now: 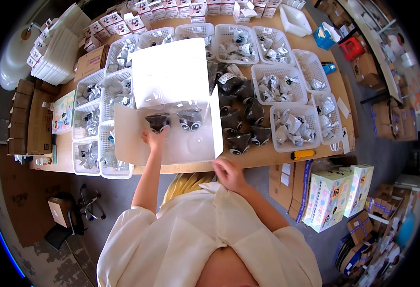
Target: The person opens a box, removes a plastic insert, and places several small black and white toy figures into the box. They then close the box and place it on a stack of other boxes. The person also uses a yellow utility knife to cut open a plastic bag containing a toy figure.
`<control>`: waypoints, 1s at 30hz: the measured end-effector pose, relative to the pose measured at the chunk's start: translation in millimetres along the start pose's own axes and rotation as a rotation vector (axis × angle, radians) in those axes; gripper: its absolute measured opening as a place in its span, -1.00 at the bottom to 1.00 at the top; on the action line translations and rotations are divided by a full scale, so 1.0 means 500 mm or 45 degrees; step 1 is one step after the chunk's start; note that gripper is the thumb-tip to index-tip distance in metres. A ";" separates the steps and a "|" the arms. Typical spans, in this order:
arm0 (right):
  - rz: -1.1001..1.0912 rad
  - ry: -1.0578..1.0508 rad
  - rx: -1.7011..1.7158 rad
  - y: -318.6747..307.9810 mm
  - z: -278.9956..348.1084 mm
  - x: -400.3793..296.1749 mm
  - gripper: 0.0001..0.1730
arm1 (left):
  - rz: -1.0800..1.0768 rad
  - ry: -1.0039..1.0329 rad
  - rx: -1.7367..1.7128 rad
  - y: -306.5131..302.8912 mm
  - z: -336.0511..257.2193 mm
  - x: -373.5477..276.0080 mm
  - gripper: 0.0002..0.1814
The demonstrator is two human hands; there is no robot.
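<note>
A white open box (131, 150) lies at the table's front edge, its lid standing up at the back. Inside is a clear plastic tray (197, 145) with round hollows. Two dark, eared figures with big white-rimmed eyes, apparently in clear wrap, sit side by side in it. My left hand (155, 139) grips the left figure (158, 122) from the near side, thumb on the right. To its right rests the other figure (189, 120), untouched. My right hand (229, 174) is at the box's near right corner with curled fingers; whether it touches the box is unclear.
More wrapped dark figures (238, 143) crowd right of the box. White baskets (296, 141) of small bagged parts surround it. A yellow utility knife (303, 154) lies at the front edge. Small printed boxes (197, 12) line the back; patterned cartons (328, 197) stand below, right.
</note>
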State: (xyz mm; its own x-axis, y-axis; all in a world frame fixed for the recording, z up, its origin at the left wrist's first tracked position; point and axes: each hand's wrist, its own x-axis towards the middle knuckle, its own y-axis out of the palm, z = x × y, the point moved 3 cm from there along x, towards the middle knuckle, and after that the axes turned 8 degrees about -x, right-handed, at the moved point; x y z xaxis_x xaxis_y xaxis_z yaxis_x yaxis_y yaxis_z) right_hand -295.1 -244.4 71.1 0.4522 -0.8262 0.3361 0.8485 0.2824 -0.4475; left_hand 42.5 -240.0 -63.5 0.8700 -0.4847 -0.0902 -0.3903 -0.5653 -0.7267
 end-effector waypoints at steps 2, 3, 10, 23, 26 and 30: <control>-0.021 -0.031 -0.053 0.088 0.008 0.050 -0.79 | 0.084 -0.037 0.056 0.020 0.006 0.013 0.25; 0.213 -0.028 -0.310 0.123 0.010 0.060 -0.64 | 0.127 -0.055 0.082 0.030 0.004 0.015 0.24; 0.226 0.380 -0.484 0.292 -0.026 0.136 -0.12 | -0.012 0.108 -0.131 0.018 -0.003 0.025 0.09; -0.229 0.592 -0.610 0.351 -0.176 0.244 0.14 | 0.788 -0.989 -1.397 -0.115 -0.022 -0.073 -0.31; -0.263 0.731 -0.369 0.341 -0.145 0.276 0.09 | 0.794 -0.980 -1.348 -0.120 0.007 -0.075 -0.23; -0.313 1.136 -0.156 0.337 -0.165 0.248 0.00 | 0.645 -1.007 -1.418 -0.078 0.039 -0.048 -0.20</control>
State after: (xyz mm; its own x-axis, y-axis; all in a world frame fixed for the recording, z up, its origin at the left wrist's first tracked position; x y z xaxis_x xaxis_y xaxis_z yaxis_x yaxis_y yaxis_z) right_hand -118.5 -339.2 -31.1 -0.1578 -0.9392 -0.3048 0.8344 0.0382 -0.5499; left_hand 42.7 -193.0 -46.1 0.3624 -0.5068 -0.7822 -0.4060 -0.8412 0.3570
